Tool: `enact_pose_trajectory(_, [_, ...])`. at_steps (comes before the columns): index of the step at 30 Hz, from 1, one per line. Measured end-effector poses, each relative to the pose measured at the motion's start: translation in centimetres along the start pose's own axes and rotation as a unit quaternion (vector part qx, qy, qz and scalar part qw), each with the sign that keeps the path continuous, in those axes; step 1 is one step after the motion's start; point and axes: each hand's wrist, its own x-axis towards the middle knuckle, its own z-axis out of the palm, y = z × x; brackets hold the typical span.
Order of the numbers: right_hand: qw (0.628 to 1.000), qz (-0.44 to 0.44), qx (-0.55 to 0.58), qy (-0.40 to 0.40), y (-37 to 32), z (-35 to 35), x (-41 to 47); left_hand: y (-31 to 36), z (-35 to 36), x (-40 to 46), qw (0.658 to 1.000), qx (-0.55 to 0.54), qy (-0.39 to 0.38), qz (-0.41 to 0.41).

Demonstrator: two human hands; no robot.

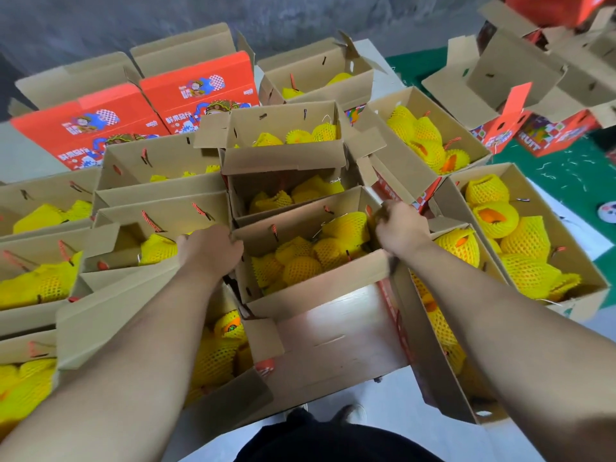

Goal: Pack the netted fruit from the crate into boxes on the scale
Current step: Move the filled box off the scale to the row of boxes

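I see my two hands on one open cardboard box (310, 288) in the middle of the view. My left hand (210, 250) grips the left end wall of the box, with the fingers curled over its top edge. My right hand (400, 225) grips the far right corner, and its fingers are curled over the rim there too. The box is longer than it is wide. Its long way runs from left to right, and the right end sits a bit farther from me than the left end. Its open top faces up, and its front flap (333, 341) hangs down toward me.

Inside the box lie round fruit in yellow foam nets (301, 270), packed close and touching each other. Some net ends point up.

Many more open boxes (533, 235) stand all around this one, side by side, and they hold the same yellow netted fruit. Two red printed lids (200, 91) stand up at the back left. A green mat (566, 175) shows on the right, with more red and brown boxes on it. I can see dark trousers and shoes at the bottom.
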Motion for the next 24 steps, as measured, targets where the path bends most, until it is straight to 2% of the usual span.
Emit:
enact_pose_trajectory(5, [0.999,-0.002,0.043,-0.012,0.1,-0.7,-0.3,-0.2,-0.6,0.1,0.998,0.011,0.062,0.015])
enact_pose_trajectory(9, [0.997,-0.011,0.077,0.009,-0.3,-1.8,-0.4,0.1,-2.4,0.0,0.997,0.057,0.055,0.022])
enact_pose_trajectory(11, [0.995,0.000,0.097,0.026,-0.3,-2.3,-0.7,0.7,-3.4,-0.7,0.994,0.049,0.091,0.028])
enact_pose_trajectory(14, [0.988,0.034,0.145,0.047,0.4,-3.3,-1.0,1.7,-5.4,-2.1,0.987,-0.038,0.150,0.048])
enact_pose_trajectory(19, [0.969,0.058,0.231,0.063,-0.3,-7.2,-2.5,3.1,-10.4,-3.2,0.961,-0.186,0.186,0.082])
enact_pose_trajectory(22, [0.961,0.040,0.266,0.070,-1.9,-10.4,-3.7,3.0,-12.1,-5.3,0.905,-0.373,0.189,0.076])
enact_pose_trajectory(24, [0.962,0.018,0.264,0.071,-3.2,-12.4,-4.6,2.3,-11.6,-8.3,0.846,-0.522,0.111,0.022])
